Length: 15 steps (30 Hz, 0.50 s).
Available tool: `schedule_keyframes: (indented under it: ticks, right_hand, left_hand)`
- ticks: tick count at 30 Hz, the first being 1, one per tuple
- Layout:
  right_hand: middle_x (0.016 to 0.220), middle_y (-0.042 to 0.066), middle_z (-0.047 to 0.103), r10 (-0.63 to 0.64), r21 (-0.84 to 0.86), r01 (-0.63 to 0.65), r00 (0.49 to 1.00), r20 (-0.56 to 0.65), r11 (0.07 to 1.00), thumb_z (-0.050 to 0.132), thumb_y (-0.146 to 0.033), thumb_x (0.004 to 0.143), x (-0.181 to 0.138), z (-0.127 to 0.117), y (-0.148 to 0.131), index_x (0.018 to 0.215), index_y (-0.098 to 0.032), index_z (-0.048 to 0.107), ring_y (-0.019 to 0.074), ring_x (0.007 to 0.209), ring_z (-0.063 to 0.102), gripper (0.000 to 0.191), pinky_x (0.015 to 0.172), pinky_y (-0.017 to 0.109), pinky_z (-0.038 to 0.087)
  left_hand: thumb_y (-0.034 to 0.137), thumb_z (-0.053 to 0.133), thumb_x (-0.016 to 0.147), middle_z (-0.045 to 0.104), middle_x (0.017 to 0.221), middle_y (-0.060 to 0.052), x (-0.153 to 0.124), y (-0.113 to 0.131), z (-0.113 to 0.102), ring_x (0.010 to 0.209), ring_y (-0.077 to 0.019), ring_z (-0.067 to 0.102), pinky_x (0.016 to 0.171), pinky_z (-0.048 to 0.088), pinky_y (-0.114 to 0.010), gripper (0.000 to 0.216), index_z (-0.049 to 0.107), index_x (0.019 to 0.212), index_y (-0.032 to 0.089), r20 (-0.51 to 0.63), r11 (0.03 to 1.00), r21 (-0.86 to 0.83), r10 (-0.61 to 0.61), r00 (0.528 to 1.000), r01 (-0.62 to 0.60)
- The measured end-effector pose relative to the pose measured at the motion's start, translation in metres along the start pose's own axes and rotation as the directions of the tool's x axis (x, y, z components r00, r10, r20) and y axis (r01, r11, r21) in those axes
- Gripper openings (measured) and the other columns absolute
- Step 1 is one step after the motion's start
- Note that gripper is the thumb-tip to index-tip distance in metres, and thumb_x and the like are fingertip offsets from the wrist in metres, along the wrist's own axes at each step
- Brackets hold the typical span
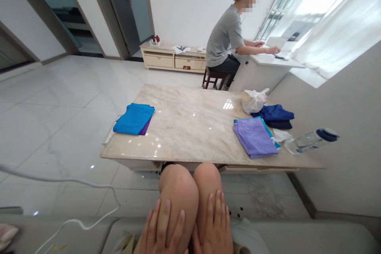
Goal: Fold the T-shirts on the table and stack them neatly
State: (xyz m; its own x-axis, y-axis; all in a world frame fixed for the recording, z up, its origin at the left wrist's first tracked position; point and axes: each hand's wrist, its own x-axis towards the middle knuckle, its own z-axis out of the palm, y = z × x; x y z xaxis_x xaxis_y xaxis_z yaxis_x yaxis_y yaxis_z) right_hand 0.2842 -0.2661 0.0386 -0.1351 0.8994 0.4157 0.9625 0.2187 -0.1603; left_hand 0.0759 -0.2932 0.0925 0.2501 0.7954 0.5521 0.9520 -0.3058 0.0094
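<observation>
My left hand (163,226) lies on my left thigh, its fingers stretched out and a little apart. On my other thigh rests my right hand (214,222), flat, with the fingers extended and nothing in them. Beyond my knees is a marble-topped table (184,123). At its left end sits a folded blue cloth (133,118) with a purple cloth (145,127) showing under it. Toward the right end a folded lavender cloth (254,137) lies over a turquoise one (270,131). Both hands are apart from the cloths.
Navy folded cloth (275,115), a white plastic bag (254,100) and a clear water bottle (309,141) with a dark lid stand at the table's right. Another person (226,35) sits at a white desk (262,67). A white cable (89,184) crosses the lower left.
</observation>
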Motion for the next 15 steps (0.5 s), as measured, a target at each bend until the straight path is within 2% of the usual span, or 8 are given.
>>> schedule_keyframes:
  ticks: [3,7,11,15]
  right_hand:
    - [0.184,0.027,0.025,0.013,-0.023,-0.013,1.0,-0.023,1.0,0.054,-0.038,0.102,0.004,-0.008,0.0,0.183,-0.007,0.007,0.0488,0.166,0.036,0.098,0.118,0.068,0.047]
    - [0.184,0.026,0.027,0.011,-0.045,-0.012,0.999,-0.033,0.999,0.043,-0.037,0.11,0.006,-0.015,0.005,0.183,-0.009,0.005,0.0462,0.168,0.033,0.087,0.12,0.065,0.046]
    - [0.184,0.027,0.024,0.023,-0.032,-0.024,0.999,-0.025,0.999,0.035,-0.045,0.115,0.006,-0.024,0.01,0.183,-0.008,0.002,0.0457,0.169,0.029,0.083,0.123,0.065,0.045]
    - [0.185,0.028,0.021,0.033,-0.016,-0.034,0.998,-0.055,0.999,0.038,-0.044,0.115,0.001,-0.037,0.013,0.182,-0.009,0.0,0.0474,0.168,0.031,0.085,0.123,0.065,0.046]
  left_hand:
    - [0.052,0.078,0.088,0.051,0.175,-0.014,0.004,0.006,-0.004,0.167,-0.0412,0.039,0.126,0.049,-0.053,0.086,0.053,0.168,0.032,0.005,0.995,-0.05,-0.084,0.996,0.084]
    - [0.051,0.079,0.09,0.046,0.177,-0.018,0.013,0.006,-0.017,0.161,-0.044,0.047,0.121,0.052,-0.055,0.092,0.047,0.172,0.028,0.055,0.996,-0.058,-0.064,0.996,0.067]
    - [0.05,0.075,0.095,0.037,0.183,-0.015,0.023,0.01,-0.036,0.164,-0.0424,0.043,0.125,0.047,-0.055,0.091,0.04,0.176,0.028,0.081,0.989,-0.091,-0.106,0.991,0.113]
    - [0.048,0.074,0.098,0.033,0.186,-0.012,0.024,0.016,-0.048,0.167,-0.0402,0.036,0.129,0.041,-0.053,0.091,0.037,0.178,0.029,0.069,0.985,-0.11,-0.126,0.99,0.133]
